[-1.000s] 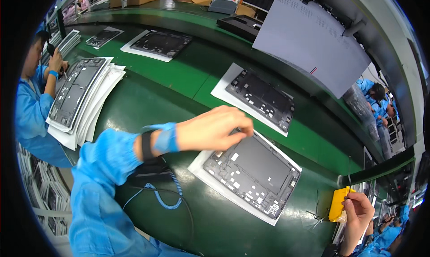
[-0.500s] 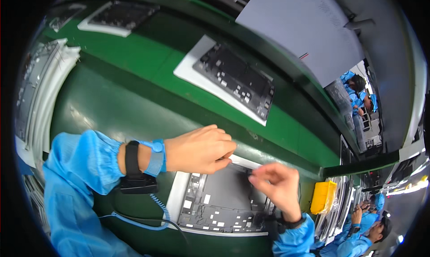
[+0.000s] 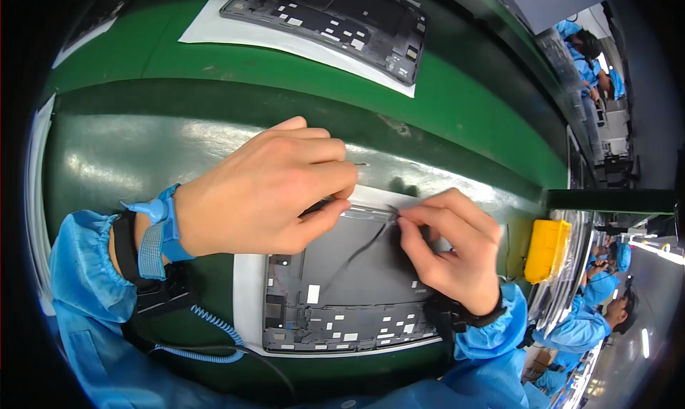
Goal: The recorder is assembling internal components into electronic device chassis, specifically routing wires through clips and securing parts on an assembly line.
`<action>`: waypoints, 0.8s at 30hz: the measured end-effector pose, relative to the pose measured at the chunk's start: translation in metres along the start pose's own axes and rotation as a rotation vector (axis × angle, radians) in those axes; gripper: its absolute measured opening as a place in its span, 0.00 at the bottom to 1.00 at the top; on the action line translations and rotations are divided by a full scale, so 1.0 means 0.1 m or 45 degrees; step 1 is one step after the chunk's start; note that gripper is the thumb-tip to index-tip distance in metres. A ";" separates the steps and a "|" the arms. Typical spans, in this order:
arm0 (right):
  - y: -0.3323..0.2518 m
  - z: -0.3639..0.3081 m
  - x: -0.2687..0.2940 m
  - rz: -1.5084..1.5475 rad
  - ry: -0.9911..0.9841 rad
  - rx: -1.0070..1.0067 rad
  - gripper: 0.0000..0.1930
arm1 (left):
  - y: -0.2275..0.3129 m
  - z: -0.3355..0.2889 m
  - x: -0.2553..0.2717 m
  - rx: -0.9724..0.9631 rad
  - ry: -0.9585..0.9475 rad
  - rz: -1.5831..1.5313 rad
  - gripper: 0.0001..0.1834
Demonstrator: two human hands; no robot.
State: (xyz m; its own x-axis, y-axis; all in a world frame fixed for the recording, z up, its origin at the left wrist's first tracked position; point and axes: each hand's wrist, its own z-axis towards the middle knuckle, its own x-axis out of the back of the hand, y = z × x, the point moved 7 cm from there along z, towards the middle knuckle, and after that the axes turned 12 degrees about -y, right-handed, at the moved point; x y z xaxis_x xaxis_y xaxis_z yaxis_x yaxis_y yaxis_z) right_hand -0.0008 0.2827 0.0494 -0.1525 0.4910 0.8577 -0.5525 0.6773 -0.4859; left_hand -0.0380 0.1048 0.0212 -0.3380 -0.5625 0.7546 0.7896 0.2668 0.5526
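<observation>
In front of me lies a flat dark tablet-like housing (image 3: pixel 357 259) with small white pads and a strip of parts along its near side. Under it is a white sheet (image 3: pixel 247 302). My left hand (image 3: pixel 267 188) is closed over the housing's far left edge, thumb against curled fingers; whatever it holds is hidden. At the far edge, to the right, the thumb and index finger of my right hand (image 3: pixel 453 252) are pinched together. Something thin and dark shows at these fingertips, too small to name. A dark thin line below them may be its shadow.
Another dark housing (image 3: pixel 332 24) rests on a white sheet on the green surface beyond. A yellow bin (image 3: pixel 547 251) stands at the right, beside stacked sheets. From my left wristband (image 3: pixel 163 227) a coiled blue cord (image 3: pixel 217 327) runs down. Co-workers in blue sit farther right.
Both hands have come to the housing's far edge. My right thumb and finger have closed into a pinch there. The view has shifted, so the far housing appears higher.
</observation>
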 end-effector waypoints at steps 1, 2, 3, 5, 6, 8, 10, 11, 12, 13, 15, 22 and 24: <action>-0.03 -0.03 0.05 -0.031 -0.007 -0.021 0.11 | 0.02 -0.02 0.01 0.006 0.013 0.000 0.10; -0.04 -0.07 0.08 -0.011 -0.038 -0.043 0.10 | 0.04 -0.03 0.01 0.027 -0.004 0.015 0.10; 0.02 -0.12 0.06 0.059 -0.026 -0.064 0.10 | 0.05 -0.01 0.00 0.037 -0.034 -0.011 0.10; 0.10 -0.18 0.06 0.118 -0.001 -0.071 0.09 | 0.07 0.06 -0.05 0.066 -0.083 0.025 0.09; 0.15 -0.18 0.03 0.180 0.009 -0.106 0.09 | 0.11 0.08 0.01 0.079 -0.083 0.055 0.09; 0.23 -0.18 -0.05 0.260 0.003 -0.131 0.09 | 0.26 0.20 -0.02 0.111 -0.357 0.288 0.08; 0.25 -0.17 -0.05 0.343 0.004 -0.180 0.09 | 0.32 0.31 -0.01 0.112 -0.367 0.357 0.06; 0.25 -0.16 -0.06 0.361 -0.027 -0.161 0.09 | 0.30 0.34 -0.08 0.131 -0.403 0.239 0.06; 0.27 -0.17 -0.05 0.353 -0.029 -0.162 0.09 | 0.26 0.39 -0.14 0.123 -0.434 0.117 0.05; 0.28 -0.19 -0.03 0.350 -0.020 -0.169 0.09 | 0.20 0.39 -0.24 0.130 -0.435 0.032 0.05; 0.31 -0.22 -0.01 0.356 -0.014 -0.151 0.10 | 0.15 0.38 -0.33 0.085 -0.298 -0.042 0.05; 0.37 -0.24 -0.01 0.355 0.039 -0.146 0.10 | 0.09 0.38 -0.35 0.055 -0.129 -0.151 0.06; 0.36 -0.25 -0.01 0.320 0.036 -0.131 0.10 | 0.09 0.39 -0.36 0.023 -0.130 -0.153 0.06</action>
State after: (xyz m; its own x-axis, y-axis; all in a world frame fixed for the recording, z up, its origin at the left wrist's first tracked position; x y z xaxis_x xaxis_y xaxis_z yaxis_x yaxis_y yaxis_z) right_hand -0.0003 0.3199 0.0265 -0.2508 0.6645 0.7040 -0.4140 0.5837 -0.6985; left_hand -0.0387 0.1582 0.0128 -0.4805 -0.5089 0.7142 0.7312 0.2172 0.6467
